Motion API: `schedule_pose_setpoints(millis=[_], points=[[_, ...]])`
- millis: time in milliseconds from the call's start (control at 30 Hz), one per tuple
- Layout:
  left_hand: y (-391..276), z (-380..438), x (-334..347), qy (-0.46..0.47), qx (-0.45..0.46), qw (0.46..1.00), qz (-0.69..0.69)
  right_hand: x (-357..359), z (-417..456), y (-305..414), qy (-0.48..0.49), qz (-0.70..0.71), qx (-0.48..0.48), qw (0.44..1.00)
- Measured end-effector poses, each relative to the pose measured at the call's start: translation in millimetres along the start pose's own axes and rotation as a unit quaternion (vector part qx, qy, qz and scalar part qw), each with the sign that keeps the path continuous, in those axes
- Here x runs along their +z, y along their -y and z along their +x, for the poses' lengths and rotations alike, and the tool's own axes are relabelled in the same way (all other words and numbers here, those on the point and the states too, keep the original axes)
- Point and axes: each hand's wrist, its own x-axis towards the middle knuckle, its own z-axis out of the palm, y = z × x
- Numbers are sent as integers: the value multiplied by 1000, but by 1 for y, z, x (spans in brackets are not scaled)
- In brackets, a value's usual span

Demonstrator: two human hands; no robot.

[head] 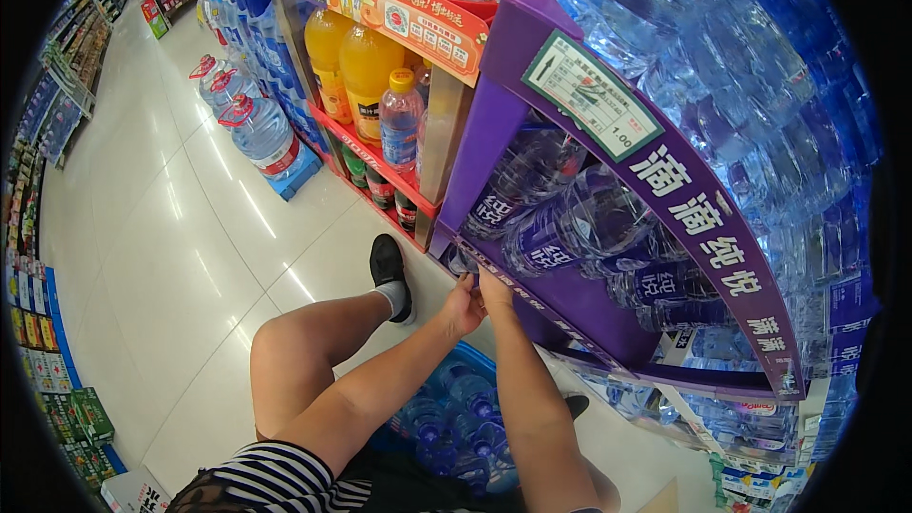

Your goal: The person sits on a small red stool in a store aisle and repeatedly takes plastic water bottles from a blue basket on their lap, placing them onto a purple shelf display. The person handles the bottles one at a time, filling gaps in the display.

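Observation:
Both my hands reach to the lower left corner of a purple display rack [499, 157]. My left hand [464, 306] is palm up, its fingers at the edge of the low shelf beneath the rail. Close beside it is my right hand [494, 288], its fingers partly hidden at the rack's lower rail [534, 299]. Just past the fingertips a clear plastic bottle [459, 260] shows in the low opening. Whether either hand grips it cannot be told. Below my forearms sits a blue basket [467, 353] holding several water bottles [463, 399] with blue caps.
Large water bottles [570, 228] lie on the purple shelf, with more clear bottles [698, 50] stacked above. To the left stands a red-edged shelf [377, 164] of orange drink bottles [370, 78]. Handled water jugs [260, 135] stand on a blue base [296, 174] on the tiled floor [214, 242].

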Motion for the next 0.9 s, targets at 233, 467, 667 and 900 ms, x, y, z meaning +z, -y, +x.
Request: schedule_pose_setpoints(millis=[233,467,667,900], points=[[-8,-19,-23,-34,-4,999,-9,0,-1,29,29,21,45,998],[-22,-67,-26,-80,1,995,64,-35,-75,50,-130,90,-40,987],[-26,-161,-9,-53,-11,963,265,-108,-228,64,-6,144,-108,984],[-6,-201,-100,230,-6,513,827,-95,-332,50,156,30,-153,975]])
